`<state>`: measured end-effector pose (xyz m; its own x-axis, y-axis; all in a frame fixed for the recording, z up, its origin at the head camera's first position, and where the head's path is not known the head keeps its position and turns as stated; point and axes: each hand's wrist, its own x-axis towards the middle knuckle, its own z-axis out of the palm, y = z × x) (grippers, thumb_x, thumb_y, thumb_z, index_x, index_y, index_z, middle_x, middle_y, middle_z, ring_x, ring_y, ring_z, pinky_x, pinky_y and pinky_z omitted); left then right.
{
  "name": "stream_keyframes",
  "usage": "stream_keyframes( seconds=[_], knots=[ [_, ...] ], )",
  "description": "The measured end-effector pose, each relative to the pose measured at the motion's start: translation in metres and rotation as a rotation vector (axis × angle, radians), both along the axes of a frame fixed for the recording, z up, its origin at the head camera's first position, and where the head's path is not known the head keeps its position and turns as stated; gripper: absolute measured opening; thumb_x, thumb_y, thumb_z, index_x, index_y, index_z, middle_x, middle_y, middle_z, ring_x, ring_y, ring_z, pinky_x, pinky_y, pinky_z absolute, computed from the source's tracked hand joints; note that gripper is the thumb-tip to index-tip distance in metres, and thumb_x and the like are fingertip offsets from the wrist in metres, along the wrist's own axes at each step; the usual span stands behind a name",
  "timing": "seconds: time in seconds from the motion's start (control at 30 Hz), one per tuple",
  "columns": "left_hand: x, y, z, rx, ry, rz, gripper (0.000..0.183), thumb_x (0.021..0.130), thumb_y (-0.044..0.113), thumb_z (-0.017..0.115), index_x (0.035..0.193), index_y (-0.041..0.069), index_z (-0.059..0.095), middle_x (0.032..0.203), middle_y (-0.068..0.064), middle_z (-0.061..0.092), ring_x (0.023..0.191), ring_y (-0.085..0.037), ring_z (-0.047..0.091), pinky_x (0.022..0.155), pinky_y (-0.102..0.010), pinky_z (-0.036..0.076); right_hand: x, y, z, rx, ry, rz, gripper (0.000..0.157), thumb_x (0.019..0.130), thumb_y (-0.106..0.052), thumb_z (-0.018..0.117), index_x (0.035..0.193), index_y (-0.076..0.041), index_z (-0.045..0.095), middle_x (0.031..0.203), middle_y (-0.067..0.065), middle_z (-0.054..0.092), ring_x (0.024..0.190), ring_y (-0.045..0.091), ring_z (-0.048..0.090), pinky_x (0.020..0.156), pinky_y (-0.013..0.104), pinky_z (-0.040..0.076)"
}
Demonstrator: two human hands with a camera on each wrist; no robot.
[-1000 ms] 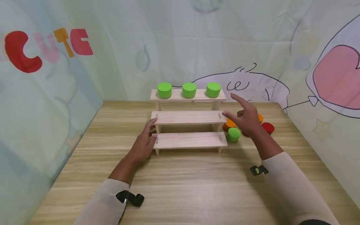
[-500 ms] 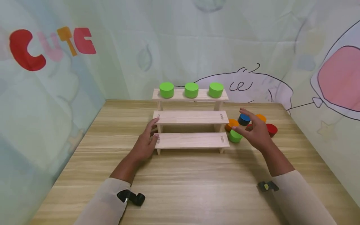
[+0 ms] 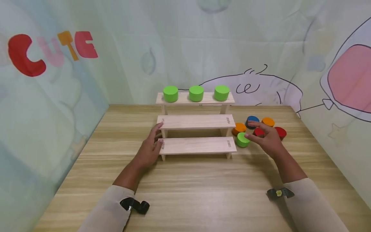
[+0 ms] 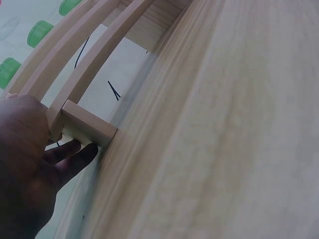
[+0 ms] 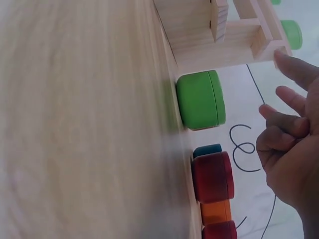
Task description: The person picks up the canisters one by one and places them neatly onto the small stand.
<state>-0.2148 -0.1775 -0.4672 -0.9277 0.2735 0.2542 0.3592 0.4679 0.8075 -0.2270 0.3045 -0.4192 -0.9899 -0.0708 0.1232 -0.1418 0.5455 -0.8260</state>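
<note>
A three-step wooden stand [image 3: 197, 145] carries three green round blocks [image 3: 196, 93] along its top step. My left hand [image 3: 148, 149] grips the stand's left end, thumb on the bottom step and forefinger at the middle one; in the left wrist view its other fingers [image 4: 77, 162] lie against the end leg. To the right of the stand, my right hand [image 3: 268, 138] hovers with thumb and forefinger apart and holds nothing. Its thumb tip overlaps the edge of a fourth green block [image 3: 242, 140] standing on the table. In the right wrist view, its other fingers are bent.
Near the right hand stand a blue block [image 3: 251, 120], two orange blocks [image 3: 239, 128] and two red blocks [image 3: 280, 132], close to the green one. Cloth walls [image 3: 179, 51] with printed drawings rise behind and beside the wooden table [image 3: 197, 190].
My right hand has come down and right from beside the top step to the loose blocks, uncovering the blue one. The left hand keeps its place on the stand.
</note>
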Motion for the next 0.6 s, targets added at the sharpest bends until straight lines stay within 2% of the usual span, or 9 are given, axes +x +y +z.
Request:
stream_keyframes(
  seconds=[0.07,0.13,0.23,0.33,0.43,0.53,0.6],
  knots=[
    [0.0003,-0.0004,-0.0006,0.002,0.008,-0.002,0.066,0.116,0.008,0.044,0.174,0.03,0.019,0.171,-0.027,0.04,0.155,-0.051,0.048,0.121,-0.069,0.046,0.0,0.0006,-0.0019,0.016,-0.001,-0.002,0.059,0.096,-0.027,0.087,0.147,-0.005,0.066,0.159,0.019,0.06,0.16,0.044,0.038,0.128,0.077,0.028],
    [-0.0001,-0.0002,-0.0005,0.005,0.013,-0.007,0.066,0.116,0.008,0.045,0.174,0.03,0.019,0.171,-0.027,0.04,0.154,-0.051,0.048,0.12,-0.07,0.046,0.0005,0.001,-0.0035,0.05,-0.01,-0.009,0.054,0.096,-0.028,0.087,0.143,-0.007,0.07,0.154,0.019,0.064,0.153,0.042,0.046,0.125,0.071,0.037],
    [-0.001,0.0001,-0.0005,0.001,0.014,-0.01,0.066,0.116,0.009,0.045,0.174,0.029,0.019,0.17,-0.028,0.04,0.154,-0.051,0.048,0.119,-0.07,0.047,0.0013,0.0007,-0.0052,0.098,-0.037,-0.01,0.049,0.096,-0.029,0.087,0.138,-0.01,0.074,0.146,0.017,0.068,0.137,0.039,0.056,0.114,0.054,0.053],
    [-0.0012,0.0005,0.0,-0.002,0.01,-0.007,0.067,0.116,0.008,0.045,0.174,0.029,0.019,0.17,-0.029,0.04,0.153,-0.052,0.049,0.119,-0.07,0.048,0.0014,0.0002,-0.0065,0.135,-0.053,0.006,0.046,0.095,-0.028,0.087,0.136,-0.011,0.076,0.141,0.016,0.07,0.128,0.036,0.06,0.104,0.04,0.056],
    [-0.0009,0.0005,0.0006,-0.005,0.007,0.002,0.067,0.115,0.007,0.045,0.174,0.028,0.019,0.17,-0.029,0.041,0.153,-0.052,0.049,0.118,-0.07,0.048,0.0013,-0.0001,-0.0076,0.15,-0.051,0.035,0.046,0.095,-0.024,0.088,0.136,-0.009,0.076,0.141,0.018,0.07,0.133,0.038,0.058,0.111,0.047,0.057],
    [-0.0009,0.0006,0.0008,-0.006,0.002,0.008,0.067,0.115,0.007,0.045,0.173,0.028,0.02,0.17,-0.029,0.04,0.153,-0.053,0.049,0.119,-0.07,0.047,0.001,-0.0004,-0.0082,0.161,-0.048,0.054,0.045,0.095,-0.019,0.087,0.136,-0.007,0.076,0.143,0.019,0.069,0.141,0.04,0.055,0.12,0.059,0.051],
    [-0.0009,0.0007,0.0005,-0.006,-0.003,0.009,0.067,0.115,0.007,0.045,0.173,0.029,0.02,0.171,-0.029,0.039,0.154,-0.053,0.048,0.119,-0.071,0.047,0.0007,-0.0004,-0.0089,0.173,-0.051,0.064,0.044,0.095,-0.017,0.087,0.136,-0.006,0.076,0.146,0.02,0.068,0.142,0.041,0.054,0.121,0.062,0.049]
  ],
)
